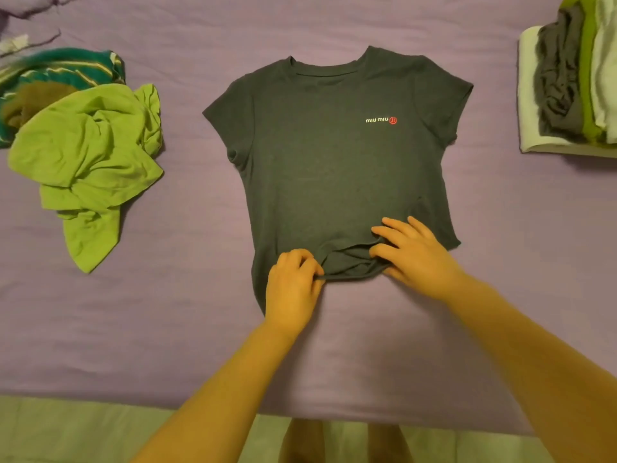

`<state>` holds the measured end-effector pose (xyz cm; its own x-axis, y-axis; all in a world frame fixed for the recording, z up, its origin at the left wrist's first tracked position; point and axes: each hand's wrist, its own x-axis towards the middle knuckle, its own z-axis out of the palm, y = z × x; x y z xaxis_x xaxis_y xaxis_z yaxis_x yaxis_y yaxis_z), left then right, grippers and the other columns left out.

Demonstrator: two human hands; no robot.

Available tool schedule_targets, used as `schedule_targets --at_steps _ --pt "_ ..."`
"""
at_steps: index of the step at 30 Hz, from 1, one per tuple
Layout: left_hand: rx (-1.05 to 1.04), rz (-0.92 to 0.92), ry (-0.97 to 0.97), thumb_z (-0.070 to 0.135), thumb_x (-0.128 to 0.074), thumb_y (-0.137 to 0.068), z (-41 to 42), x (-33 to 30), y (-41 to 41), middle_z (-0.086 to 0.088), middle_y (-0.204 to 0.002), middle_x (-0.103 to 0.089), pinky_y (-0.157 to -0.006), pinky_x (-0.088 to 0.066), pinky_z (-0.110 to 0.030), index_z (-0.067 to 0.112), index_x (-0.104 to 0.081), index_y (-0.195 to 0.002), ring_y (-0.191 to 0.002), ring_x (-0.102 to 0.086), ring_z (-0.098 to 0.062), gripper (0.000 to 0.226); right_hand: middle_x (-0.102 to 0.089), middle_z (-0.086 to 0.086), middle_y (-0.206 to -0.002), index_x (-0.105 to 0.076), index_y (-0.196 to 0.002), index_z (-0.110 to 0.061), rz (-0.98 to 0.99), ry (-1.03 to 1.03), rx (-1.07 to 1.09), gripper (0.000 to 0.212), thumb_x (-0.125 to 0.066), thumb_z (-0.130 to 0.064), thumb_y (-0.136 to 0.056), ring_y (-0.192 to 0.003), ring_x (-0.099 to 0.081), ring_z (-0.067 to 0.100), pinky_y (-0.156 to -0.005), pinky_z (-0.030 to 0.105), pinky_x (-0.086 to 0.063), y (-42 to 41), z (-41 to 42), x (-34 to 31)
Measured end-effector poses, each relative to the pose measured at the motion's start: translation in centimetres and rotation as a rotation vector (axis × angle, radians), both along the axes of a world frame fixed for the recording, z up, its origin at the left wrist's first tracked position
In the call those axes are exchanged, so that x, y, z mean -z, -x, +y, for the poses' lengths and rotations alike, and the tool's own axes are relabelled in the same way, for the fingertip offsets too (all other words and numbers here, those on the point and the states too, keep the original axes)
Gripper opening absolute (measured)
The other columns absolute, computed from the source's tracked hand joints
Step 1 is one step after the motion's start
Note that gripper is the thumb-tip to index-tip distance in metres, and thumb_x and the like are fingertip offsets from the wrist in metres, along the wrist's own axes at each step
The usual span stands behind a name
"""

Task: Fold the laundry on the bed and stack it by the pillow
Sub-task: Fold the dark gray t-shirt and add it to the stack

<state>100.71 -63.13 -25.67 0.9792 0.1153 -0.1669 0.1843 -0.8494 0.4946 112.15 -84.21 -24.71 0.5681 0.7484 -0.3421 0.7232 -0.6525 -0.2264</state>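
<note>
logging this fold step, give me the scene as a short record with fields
surface: bed with purple sheet
item in work: dark t-shirt, spread flat, neck away from the person
left hand: pinches the bunched hem
right hand: fingers on the hem, thumb tucked under a fold
unfolded: green garment and striped cloth, at left
folded: stack at far right

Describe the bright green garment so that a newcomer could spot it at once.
On the purple bed sheet, look left of the spread-out dark T-shirt. The green garment lies crumpled there, partly over a teal striped cloth; it alone is plain lime.
</note>
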Motion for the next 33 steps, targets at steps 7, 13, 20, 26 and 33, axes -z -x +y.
schedule_targets --at_steps 7,13,20,26,33 --pt "0.133 0.049 -0.076 0.021 -0.068 -0.086 1.6 0.1 0.4 -0.009 -0.121 -0.058 -0.072 -0.050 -0.036 0.016 -0.074 -0.097 -0.099 -0.056 -0.031 0.014 -0.072 0.008 -0.088 -0.076 -0.084 -0.013 -0.044 -0.292 0.209 0.009 -0.078 -0.011 -0.076 -0.092 -0.068 0.031 -0.095 0.054 -0.041 1.1 -0.3 -0.2" --pt "0.309 0.200 -0.280 0.024 -0.047 -0.097 1.6 0.2 0.2 -0.015 -0.131 -0.046 -0.077 -0.039 -0.036 0.016 -0.043 -0.138 -0.099 -0.049 -0.030 0.042 -0.073 0.011 -0.089 -0.077 -0.085 -0.013 -0.091 -0.291 0.290 0.014 -0.080 -0.009 -0.072 -0.091 -0.069 0.031 -0.097 0.054 -0.039 2.2 -0.6 -1.9" --pt "0.594 0.162 -0.472 0.006 -0.065 -0.080 3.6 -2.1 1.7 -0.017 -0.136 -0.040 -0.065 -0.033 -0.032 0.029 -0.033 -0.145 -0.093 -0.053 -0.028 0.076 -0.067 0.005 -0.077 -0.071 -0.077 -0.012 -0.185 -0.204 0.294 0.011 -0.078 -0.007 -0.071 -0.082 -0.065 0.031 -0.102 0.054 -0.035 4.2 -1.6 -3.9" --pt "0.384 0.185 -0.209 0.020 -0.057 -0.090 4.4 -4.4 4.0 -0.005 -0.099 -0.054 -0.064 -0.037 -0.030 0.019 -0.060 -0.108 -0.083 -0.050 -0.024 0.018 -0.060 0.007 -0.069 -0.069 -0.093 -0.008 -0.317 -0.090 0.213 0.033 -0.081 -0.008 -0.062 -0.071 -0.062 0.031 -0.106 0.056 -0.031 6.3 -2.1 -4.3" --pt "0.368 -0.029 -0.353 -0.010 -0.082 -0.041 4.0 -5.8 6.8 -0.006 -0.060 -0.055 -0.040 -0.043 -0.027 0.005 -0.068 -0.108 -0.047 -0.051 -0.024 0.070 -0.050 0.007 -0.052 -0.061 -0.064 -0.006 -0.348 0.079 -0.095 0.024 -0.081 0.002 -0.054 -0.050 -0.057 0.025 -0.092 0.061 -0.046 8.6 -2.5 -5.0"
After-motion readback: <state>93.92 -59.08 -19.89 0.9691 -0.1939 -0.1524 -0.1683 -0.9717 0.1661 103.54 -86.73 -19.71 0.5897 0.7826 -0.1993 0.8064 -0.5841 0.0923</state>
